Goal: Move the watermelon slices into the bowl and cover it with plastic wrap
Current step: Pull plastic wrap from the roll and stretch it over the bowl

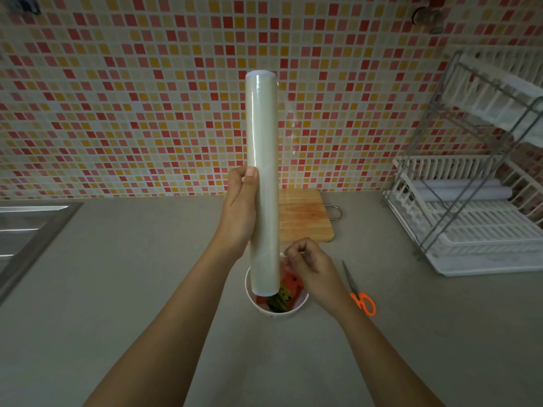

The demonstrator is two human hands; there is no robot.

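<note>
left hand (239, 207) grip wrapped round glossy cylindrical wrap roll (262, 171), right hand (311, 265) pinching clear film (287, 142)

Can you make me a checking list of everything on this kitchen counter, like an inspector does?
Surface: grey counter.
Job's things: watermelon slices lie in the white bowl; plastic wrap roll held upright above it; bowl not covered yet.
Clutter: orange-handled scissors right of the bowl; wooden cutting board behind it.
Hands: left hand grips the roll; right hand seems to pinch its loose film.
Cables: nothing seen.
Surroundings: tiled wall, sink at left, dish rack at right.
</note>
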